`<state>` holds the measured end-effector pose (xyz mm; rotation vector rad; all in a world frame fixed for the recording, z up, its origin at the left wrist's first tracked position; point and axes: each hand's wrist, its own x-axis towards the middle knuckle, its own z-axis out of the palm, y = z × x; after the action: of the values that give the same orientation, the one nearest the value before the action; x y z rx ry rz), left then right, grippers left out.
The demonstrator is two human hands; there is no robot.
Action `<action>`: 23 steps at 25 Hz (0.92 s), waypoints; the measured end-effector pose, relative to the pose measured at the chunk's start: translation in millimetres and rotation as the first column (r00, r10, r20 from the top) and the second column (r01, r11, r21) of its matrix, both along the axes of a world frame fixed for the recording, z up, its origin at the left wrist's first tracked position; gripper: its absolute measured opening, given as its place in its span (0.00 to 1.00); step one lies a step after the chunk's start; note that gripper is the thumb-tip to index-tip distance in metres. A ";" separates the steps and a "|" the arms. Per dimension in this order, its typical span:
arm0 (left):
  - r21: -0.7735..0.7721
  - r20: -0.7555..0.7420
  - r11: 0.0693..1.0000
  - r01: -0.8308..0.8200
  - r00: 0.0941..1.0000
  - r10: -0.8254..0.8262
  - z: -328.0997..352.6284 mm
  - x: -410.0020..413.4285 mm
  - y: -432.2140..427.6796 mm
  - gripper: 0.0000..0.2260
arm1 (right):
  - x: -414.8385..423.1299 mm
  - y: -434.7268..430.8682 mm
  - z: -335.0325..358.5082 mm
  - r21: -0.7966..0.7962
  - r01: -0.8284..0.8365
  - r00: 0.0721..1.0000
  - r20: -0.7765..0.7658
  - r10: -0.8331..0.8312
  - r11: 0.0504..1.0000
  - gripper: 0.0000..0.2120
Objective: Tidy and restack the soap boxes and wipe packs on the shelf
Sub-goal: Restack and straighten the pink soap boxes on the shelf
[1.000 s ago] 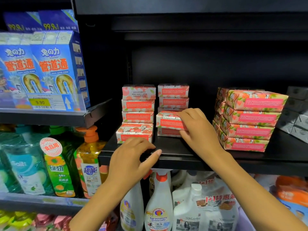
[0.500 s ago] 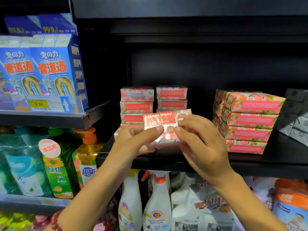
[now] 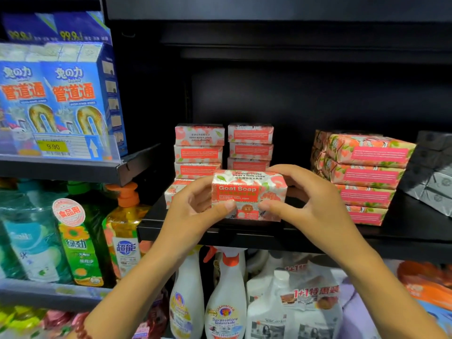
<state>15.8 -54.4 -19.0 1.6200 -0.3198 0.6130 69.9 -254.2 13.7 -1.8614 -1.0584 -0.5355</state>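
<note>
The Goat Soap box [image 3: 248, 192] is held just above the front edge of the shelf [image 3: 244, 234], long axis running left to right, its ends clasped by the left hand [image 3: 193, 211] and the right hand [image 3: 310, 206] (neither nearer), and the middle stack [image 3: 250, 143] is found directly behind it.

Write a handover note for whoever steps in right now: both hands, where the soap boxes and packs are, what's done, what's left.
Left hand and right hand both pinch one red-and-white cardboard Goat Soap box, front face out, at the front of the black metal shelf.
Behind it: left stack of matching boxes, its bottom box jutting forward; middle stack, three visible.
Right: pink floral packs stacked at an angle.
Done: upper boxes aligned.
Left: place the held box, square the bottom box and packs.
</note>
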 end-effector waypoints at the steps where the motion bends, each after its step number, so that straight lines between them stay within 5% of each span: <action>1: -0.021 -0.009 1.000 0.007 1.000 -0.007 -0.6 0.8 0.6 0.23 | -1.8 1.2 -1.3 0.025 -0.009 1.000 0.016 0.008 1.000 0.21; 4: -0.124 -0.113 0.990 0.070 0.990 -0.084 2.0 2.2 2.7 0.33 | -3.2 6.3 -10.5 0.050 0.045 0.951 0.302 -0.058 0.998 0.19; 6: -0.153 -0.174 0.981 0.121 0.974 -0.148 6.6 1.2 4.6 0.30 | -1.2 8.6 -18.2 0.065 0.072 0.863 0.496 -0.094 0.995 0.17; 10: 0.029 -0.160 0.995 0.098 0.983 -0.092 14.5 -1.7 11.5 0.27 | 1.5 10.4 -26.1 0.089 0.071 0.823 0.558 -0.108 0.994 0.13; 13: 0.151 -0.011 0.988 -0.027 1.000 0.029 15.9 -8.3 8.3 0.28 | 1.2 7.5 -26.8 -0.041 0.137 0.889 0.445 -0.104 0.990 0.25; 16: 0.314 0.173 0.940 -0.135 0.981 0.083 11.4 -12.4 5.4 0.30 | -3.1 4.1 -23.6 -0.203 0.090 0.991 0.118 -0.067 0.975 0.47; 19: 0.421 0.323 0.876 -0.234 0.942 0.097 8.9 -12.1 2.1 0.25 | -2.6 4.0 -18.9 -0.156 0.026 0.997 -0.066 -0.037 0.987 0.40; 23: 0.472 0.453 0.805 -0.359 0.882 0.128 0.0 -7.4 1.3 0.25 | -5.8 8.2 -13.6 -0.082 0.023 0.999 -0.026 -0.025 0.996 0.25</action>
<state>8.3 -53.1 -19.0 2.1015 -0.6367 1.1469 64.1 -246.0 0.1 -1.9494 -1.0548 -0.4863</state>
